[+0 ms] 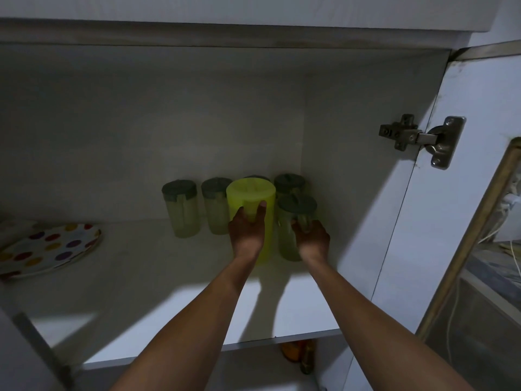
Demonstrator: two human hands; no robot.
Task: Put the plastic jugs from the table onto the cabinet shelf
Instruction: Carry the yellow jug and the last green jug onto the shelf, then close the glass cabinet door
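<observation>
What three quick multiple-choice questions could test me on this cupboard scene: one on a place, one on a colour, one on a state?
1. Where is the dotted plate?
A. Far left of the shelf
B. On top of the jugs
C. Under the right hand

2. What colour is the jug under the left hand?
A. Red
B. Bright yellow-green
C. Blue

3. How do the jugs stand?
A. Lying on their sides
B. Stacked upside down
C. Upright with lids on

Answers:
1 A: the plate lies at the shelf's left edge, apart from the jugs.
2 B: the left hand rests on the yellow-green jug, while the right hand holds a dark-lidded jug.
3 C: each visible jug stands upright, lid on top.
</observation>
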